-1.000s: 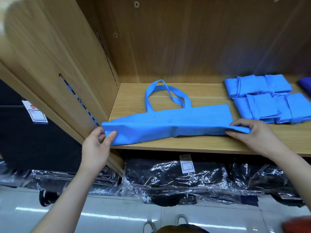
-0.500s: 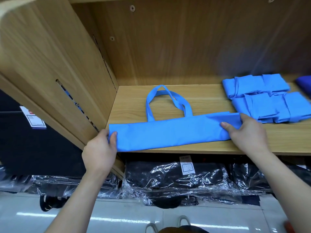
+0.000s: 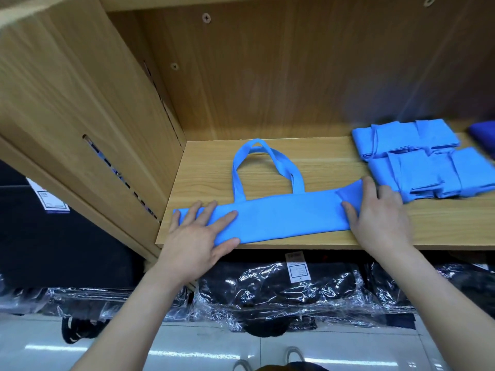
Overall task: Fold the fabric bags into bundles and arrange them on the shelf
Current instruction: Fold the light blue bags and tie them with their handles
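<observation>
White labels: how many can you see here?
2. One label on the dark panel at far left; another label on a plastic-wrapped pack under the shelf. Others may be hidden.

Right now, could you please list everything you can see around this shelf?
blue fabric bag: one, light blue, folded into a long strip along the shelf's front edge, handles towards the back
folded bundles: several, light blue, two rows at the right; exact count unclear
dark blue item: one, far right edge, cut off
wooden shelf: one, light wood
plastic-wrapped packs: several, black, below the shelf
white labels: two, one on a pack, one at far left
left hand: presses flat on the strip's left end
right hand: grips the strip's right end
</observation>
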Tool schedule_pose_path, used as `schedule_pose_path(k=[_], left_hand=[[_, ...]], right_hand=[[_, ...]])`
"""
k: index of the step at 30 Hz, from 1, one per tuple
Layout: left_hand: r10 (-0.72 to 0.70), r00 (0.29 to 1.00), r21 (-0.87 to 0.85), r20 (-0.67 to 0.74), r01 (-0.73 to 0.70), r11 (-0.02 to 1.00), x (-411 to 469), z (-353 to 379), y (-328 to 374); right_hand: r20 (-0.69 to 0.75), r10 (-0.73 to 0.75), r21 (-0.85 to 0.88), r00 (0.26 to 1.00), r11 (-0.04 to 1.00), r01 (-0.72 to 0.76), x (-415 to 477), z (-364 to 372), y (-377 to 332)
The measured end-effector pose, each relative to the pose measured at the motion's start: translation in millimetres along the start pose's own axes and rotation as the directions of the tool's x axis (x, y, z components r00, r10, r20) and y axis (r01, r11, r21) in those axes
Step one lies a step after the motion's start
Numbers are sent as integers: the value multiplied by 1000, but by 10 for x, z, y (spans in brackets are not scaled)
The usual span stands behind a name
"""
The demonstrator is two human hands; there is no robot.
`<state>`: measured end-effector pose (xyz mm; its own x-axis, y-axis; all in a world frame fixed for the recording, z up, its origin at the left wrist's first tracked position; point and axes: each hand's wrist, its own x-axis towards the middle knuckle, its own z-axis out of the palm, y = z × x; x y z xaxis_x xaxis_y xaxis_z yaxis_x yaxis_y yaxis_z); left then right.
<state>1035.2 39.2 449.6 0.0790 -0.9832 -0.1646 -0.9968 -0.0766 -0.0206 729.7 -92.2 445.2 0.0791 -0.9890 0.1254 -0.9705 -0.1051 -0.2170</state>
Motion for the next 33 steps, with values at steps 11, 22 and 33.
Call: schedule_pose_path(k=[11,22,33], left_hand=[[19,1000,258,25,-25,966,-217,-235,118],[-93,951,195,294,35,980,-204,-503,672],[175,962,-670,-208,-271,692,-343,-479,2]], right_hand=[[-116,-55,363,992,927,94,254,-260,-300],[354,-699,173,621,702,691,-322,177,-822],[214,-618,558,756,713,425,-264,212,-624]])
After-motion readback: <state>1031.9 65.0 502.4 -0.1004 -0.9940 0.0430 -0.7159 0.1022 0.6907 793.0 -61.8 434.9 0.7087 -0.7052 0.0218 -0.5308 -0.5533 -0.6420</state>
